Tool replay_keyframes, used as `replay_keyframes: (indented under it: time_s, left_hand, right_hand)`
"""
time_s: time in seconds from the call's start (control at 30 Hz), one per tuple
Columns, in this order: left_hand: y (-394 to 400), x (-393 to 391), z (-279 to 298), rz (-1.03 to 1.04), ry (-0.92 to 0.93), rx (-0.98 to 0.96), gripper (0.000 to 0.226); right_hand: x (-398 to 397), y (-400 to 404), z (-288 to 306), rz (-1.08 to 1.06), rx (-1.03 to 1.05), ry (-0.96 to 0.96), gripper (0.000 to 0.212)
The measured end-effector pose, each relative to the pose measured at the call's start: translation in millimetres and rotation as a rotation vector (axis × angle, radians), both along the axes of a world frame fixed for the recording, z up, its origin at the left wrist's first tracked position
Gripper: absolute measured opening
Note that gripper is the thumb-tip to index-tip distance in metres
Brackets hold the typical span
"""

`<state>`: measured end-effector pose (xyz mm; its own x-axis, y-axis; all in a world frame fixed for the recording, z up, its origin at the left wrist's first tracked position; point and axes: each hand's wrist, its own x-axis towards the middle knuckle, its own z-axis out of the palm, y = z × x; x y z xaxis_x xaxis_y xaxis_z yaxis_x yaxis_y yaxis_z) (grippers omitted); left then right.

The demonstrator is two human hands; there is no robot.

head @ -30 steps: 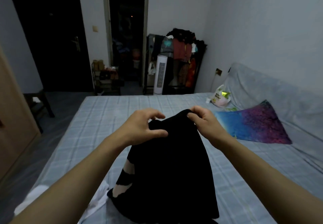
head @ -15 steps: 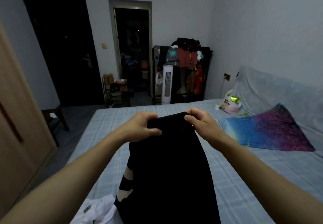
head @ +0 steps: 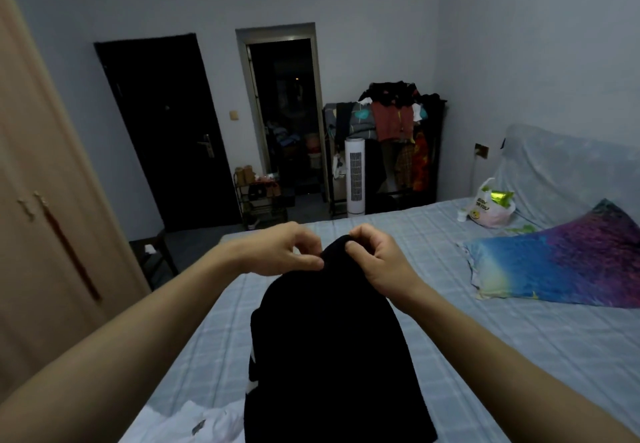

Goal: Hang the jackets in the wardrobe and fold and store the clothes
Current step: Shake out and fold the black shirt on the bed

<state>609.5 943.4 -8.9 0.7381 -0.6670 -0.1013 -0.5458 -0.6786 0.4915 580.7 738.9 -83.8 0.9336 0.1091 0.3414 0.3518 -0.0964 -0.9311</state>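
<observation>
Left hand (head: 284,252) and right hand (head: 377,262) pinching top edge of black garment (head: 332,356) above bed (head: 519,338), garment's lower end cut off, white cloth (head: 207,425) partly hidden.

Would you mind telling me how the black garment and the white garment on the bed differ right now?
The black garment is held up by its top edge, pinched by the left hand and right hand; the white garment lies crumpled, untouched. The black garment hangs long and fills the foreground; only a small part of the white garment shows at the lower edge. Both are over the checked bed.
</observation>
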Motion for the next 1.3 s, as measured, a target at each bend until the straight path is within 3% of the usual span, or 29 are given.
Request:
replay_keyframes:
  time_s: [0.17,0.37,0.43,0.5,0.67,0.9,1.0,1.17,1.23,1.3]
  left_hand:
    - [-0.5,-0.9,-13.9,0.066,-0.013,0.001,0.004]
    - [-11.5,1.0,-17.2,0.147,-0.349,-0.012,0.006]
    - [-10.5,3.2,-15.5,0.148,-0.4,-0.071,0.007]
    - [-6.1,6.3,-12.6,0.143,-0.421,-0.132,0.011]
    - [9.5,12.2,4.0,0.159,-0.5,-0.224,0.021]
    - [26.3,9.7,22.8,0.238,-0.644,-0.278,0.022]
    - [38.0,7.9,23.8,0.283,-0.672,-0.285,0.02]
    - [44.3,5.8,13.3,0.31,-0.698,-0.278,0.018]
    - [45.3,4.5,8.9,0.31,-0.7,-0.284,0.02]
    - [46.6,2.8,5.4,0.311,-0.694,-0.282,0.018]
  right_hand:
    - [-1.0,-4.0,-5.6,-0.014,0.005,-0.034,0.008]
    - [-15.5,-21.0,-14.0,0.131,-0.003,-0.037,0.013]
    - [-17.2,-34.9,-22.2,0.198,0.038,0.031,0.025]
    - [-12.0,-50.5,-39.6,0.186,0.047,0.095,0.023]
    - [-8.7,-50.1,-94.1,0.183,-0.207,0.124,0.029]
    - [-12.7,-10.1,-93.2,0.376,0.042,0.297,0.028]
    - [-11.5,2.6,-97.0,0.352,-0.067,0.167,0.038]
    - [-8.6,27.3,-106.9,0.17,-0.201,0.022,0.091]
    - [-13.2,37.2,-109.5,0.031,-0.246,-0.057,0.09]
    - [-17.6,45.2,-114.0,-0.105,-0.228,-0.172,0.069]
